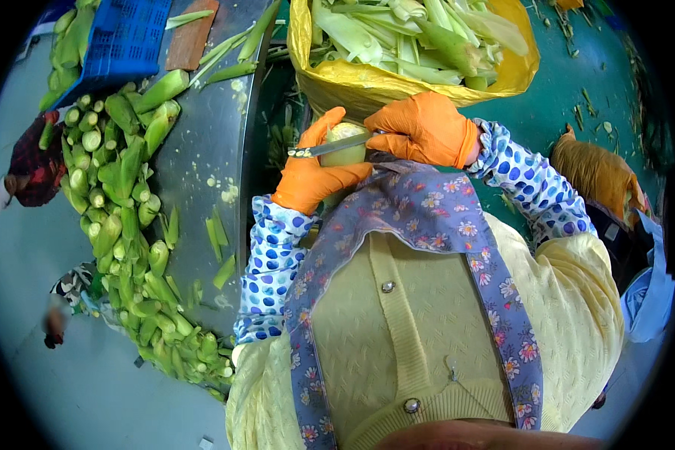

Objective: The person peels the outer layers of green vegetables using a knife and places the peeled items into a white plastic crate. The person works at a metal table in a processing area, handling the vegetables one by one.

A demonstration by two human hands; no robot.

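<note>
Head view: left hand (pixel 305 180) grips a cob (pixel 343 157), right hand (pixel 427 129) a knife (pixel 334 146); husks (pixel 424 45) fill the sack (pixel 386 88), but much unpeeled corn (pixel 127 176) lines the tabletop's (pixel 202 161) left edge.

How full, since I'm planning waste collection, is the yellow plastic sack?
Full-looking at the top: pale green corn husks crowd the open mouth of the yellow plastic sack. Depth below is hidden.

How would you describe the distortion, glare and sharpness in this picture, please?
Head view: black fills the corners, and the grey metal table has a bowed edge; head view: a soft sheen lies on that table; head view: the orange-gloved left hand, orange-gloved right hand and silver-bladed knife look fairly crisp, while a camouflage-clad co-worker at far left is partly blurred.
</note>
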